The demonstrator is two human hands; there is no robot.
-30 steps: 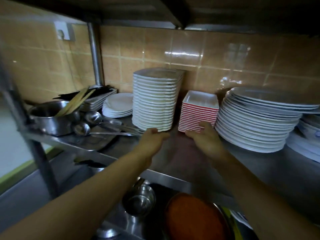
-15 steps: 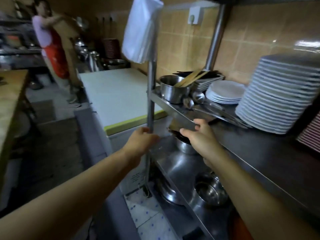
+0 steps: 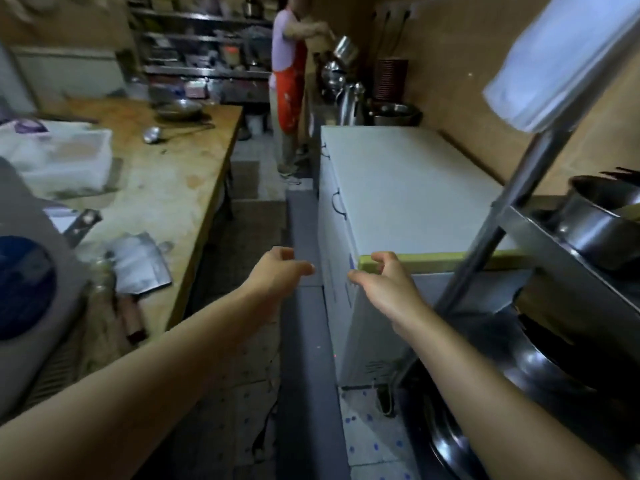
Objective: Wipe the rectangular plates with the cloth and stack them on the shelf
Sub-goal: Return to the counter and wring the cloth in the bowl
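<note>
The pot (image 3: 602, 220) on the shelf (image 3: 554, 251) is cut off by the right edge. The far person (image 3: 289, 64) is blurred, and the white cloth (image 3: 561, 57) runs past the top edge.

1. A worn wooden counter (image 3: 180, 174) stands at ten o'clock.
2. A white chest freezer (image 3: 408, 195) sits at one o'clock (lid shut).
3. Tan tiled wall (image 3: 467, 81) runs behind it.
4. Steel shelving (image 3: 207, 39) lines the far wall in dim light.

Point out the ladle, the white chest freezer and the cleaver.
ladle (image 3: 152, 134), head view, on its bowl.
white chest freezer (image 3: 398, 188), head view, on its lid.
cleaver (image 3: 140, 263), head view, on its blade.
</note>
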